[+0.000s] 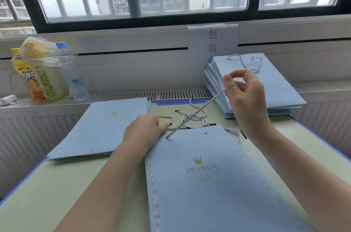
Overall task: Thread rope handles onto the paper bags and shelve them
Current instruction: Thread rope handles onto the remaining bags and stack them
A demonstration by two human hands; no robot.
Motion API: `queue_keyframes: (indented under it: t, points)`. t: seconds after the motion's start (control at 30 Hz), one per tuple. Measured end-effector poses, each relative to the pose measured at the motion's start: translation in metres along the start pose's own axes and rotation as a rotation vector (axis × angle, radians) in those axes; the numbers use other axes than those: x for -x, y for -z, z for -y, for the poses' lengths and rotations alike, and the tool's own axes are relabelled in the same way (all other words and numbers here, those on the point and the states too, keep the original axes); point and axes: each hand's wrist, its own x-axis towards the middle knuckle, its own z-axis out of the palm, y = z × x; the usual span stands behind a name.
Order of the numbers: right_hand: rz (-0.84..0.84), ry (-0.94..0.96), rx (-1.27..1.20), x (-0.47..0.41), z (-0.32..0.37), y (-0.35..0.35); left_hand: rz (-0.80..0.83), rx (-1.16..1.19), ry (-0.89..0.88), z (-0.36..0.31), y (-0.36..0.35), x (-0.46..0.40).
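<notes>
In the head view, a flat blue paper bag (209,178) is seen lying on the green table (76,184), and every other place is told from this bag. A white twisted rope (197,113) is pinched between the thumb and first finger of the right hand (245,99), which is raised above the bag's top right corner. The rope is pulled tight from there down to a hole near the bag's top left corner. That corner is touched by the left hand (146,131); its fingers are partly hidden, so how far they are curled cannot be told. More loose ropes (193,119) are piled just past the bag's top edge. A pile of bags without handles (102,127) is to its left, and a stack of finished bags (262,89) is past it on the right. The rope is probably soft and light, so it is best held near its stiff dark tip. The bag is likely thin and easy to crease, so it should be held flat beside the hole.
</notes>
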Motion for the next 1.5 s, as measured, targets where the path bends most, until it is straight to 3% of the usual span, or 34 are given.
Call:
queue_keyframes:
  t: [0.07, 0.23, 0.37, 0.53, 0.67, 0.9, 1.1, 1.23, 1.5]
  points:
    - [0.016, -0.101, -0.128, 0.0, -0.001, 0.0, -0.029, -0.097, 0.057, 0.0, 0.0, 0.001]
    - [0.035, -0.456, -0.721, -0.008, 0.005, 0.004, 0.026, -0.255, 0.124, 0.0, 0.0, 0.004]
    - [-0.048, -0.507, -0.899, -0.014, 0.005, 0.012, -0.04, -0.286, 0.031, -0.005, 0.002, 0.008]
    - [0.049, -0.356, -0.625, -0.011, -0.004, 0.01, -0.027, 0.232, -0.251, -0.023, -0.013, 0.018]
    - [0.079, -0.216, -0.189, -0.005, -0.009, 0.004, 0.061, 0.453, -0.308, -0.029, -0.018, 0.019]
    - [0.346, -0.231, 0.052, 0.002, -0.017, -0.004, 0.147, 0.495, -0.276, -0.031, -0.02, 0.02]
    - [0.56, -0.098, 0.482, 0.004, -0.017, -0.003, 0.138, 0.58, -0.204, -0.028, -0.003, 0.014]
    - [0.595, -0.034, 0.483, 0.009, -0.018, -0.008, 0.041, 0.42, -0.202, -0.025, 0.001, 0.011]
    - [0.66, 0.242, 0.627, 0.021, -0.025, -0.02, 0.081, 0.443, -0.178, -0.022, 0.003, 0.01]
